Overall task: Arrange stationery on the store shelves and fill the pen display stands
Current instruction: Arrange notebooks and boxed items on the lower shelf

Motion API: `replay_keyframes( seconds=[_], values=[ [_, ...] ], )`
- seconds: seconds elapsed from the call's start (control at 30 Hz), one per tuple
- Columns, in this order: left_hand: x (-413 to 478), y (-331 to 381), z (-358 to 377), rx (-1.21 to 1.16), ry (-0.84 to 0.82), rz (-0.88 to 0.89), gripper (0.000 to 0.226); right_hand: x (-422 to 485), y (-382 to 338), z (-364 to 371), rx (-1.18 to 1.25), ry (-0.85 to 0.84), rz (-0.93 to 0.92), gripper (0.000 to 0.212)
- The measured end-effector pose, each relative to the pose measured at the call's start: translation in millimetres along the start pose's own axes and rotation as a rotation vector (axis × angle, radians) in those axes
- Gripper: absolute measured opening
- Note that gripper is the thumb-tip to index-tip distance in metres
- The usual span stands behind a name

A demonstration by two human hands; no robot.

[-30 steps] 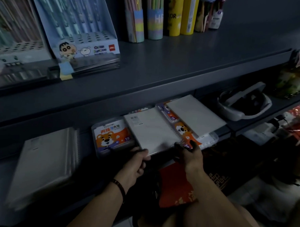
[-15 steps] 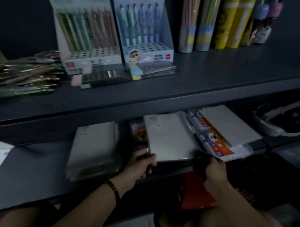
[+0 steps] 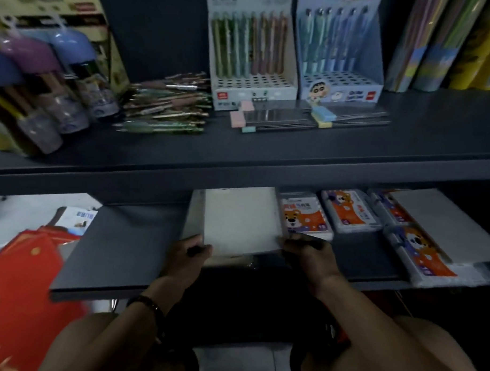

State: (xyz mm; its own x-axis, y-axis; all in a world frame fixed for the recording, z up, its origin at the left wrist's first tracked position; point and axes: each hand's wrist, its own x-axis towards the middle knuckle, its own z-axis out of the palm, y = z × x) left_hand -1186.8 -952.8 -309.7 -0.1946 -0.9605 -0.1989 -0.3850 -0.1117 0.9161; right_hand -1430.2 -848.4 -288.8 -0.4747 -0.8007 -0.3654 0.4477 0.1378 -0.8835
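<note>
On the upper shelf I see one heap of loose pens point(image 3: 168, 107) lying unsorted beside two display stands, the green-brown one point(image 3: 250, 85) and the blue one point(image 3: 339, 86). Each has only its back row filled, so I judge most of the filling remains. Below, my left hand point(image 3: 188, 255) and right hand point(image 3: 311, 254) grip the near corners of the white notebook stack point(image 3: 242, 221) on the lower shelf point(image 3: 119, 242), just beside four bear packs point(image 3: 306, 218).
</note>
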Motion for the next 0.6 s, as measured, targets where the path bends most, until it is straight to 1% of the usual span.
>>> replay_keyframes(
  seconds=[0.07, 0.13, 0.17, 0.23, 0.27, 0.3, 0.33, 0.37, 0.4, 0.47, 0.53, 0.6],
  values=[
    [2, -10, -10, -0.001, 0.071, 0.000, 0.040, 3, 5, 22, -0.052, -0.050, -0.004, 0.025],
    [9, -17, -20, 0.036, 0.150, 0.014, 0.034, 6, 9, 38, -0.065, -0.060, -0.017, 0.023],
    [13, -20, -25, 0.052, 0.194, 0.030, 0.027, 6, 9, 46, -0.060, -0.063, -0.018, 0.019],
    [18, -21, -34, 0.096, 0.251, 0.092, 0.015, 8, 13, 57, -0.097, -0.084, -0.033, 0.003],
    [20, -21, -38, 0.117, 0.276, 0.110, 0.012, 11, 16, 60, -0.141, -0.073, -0.057, 0.012],
    [22, -21, -41, 0.139, 0.302, 0.108, 0.007, 13, 20, 64, -0.187, -0.054, -0.079, 0.016],
    [24, -23, -43, 0.162, 0.332, 0.102, 0.009, 16, 23, 66, -0.241, -0.029, -0.115, 0.015],
    [26, -26, -44, 0.183, 0.359, 0.085, 0.016, 18, 28, 69, -0.299, -0.013, -0.145, 0.013],
    [28, -30, -44, 0.199, 0.378, 0.082, 0.020, 19, 32, 71, -0.373, -0.024, -0.168, 0.010],
    [31, -36, -43, 0.316, 0.397, 0.140, 0.017, 19, 37, 73, -0.528, -0.053, -0.224, 0.006],
    [30, -37, -40, 0.451, 0.416, 0.224, 0.012, 22, 37, 71, -0.657, -0.026, -0.306, 0.010],
    [28, -36, -38, 0.505, 0.450, 0.282, 0.010, 22, 35, 70, -0.700, -0.013, -0.321, 0.013]
  ],
)
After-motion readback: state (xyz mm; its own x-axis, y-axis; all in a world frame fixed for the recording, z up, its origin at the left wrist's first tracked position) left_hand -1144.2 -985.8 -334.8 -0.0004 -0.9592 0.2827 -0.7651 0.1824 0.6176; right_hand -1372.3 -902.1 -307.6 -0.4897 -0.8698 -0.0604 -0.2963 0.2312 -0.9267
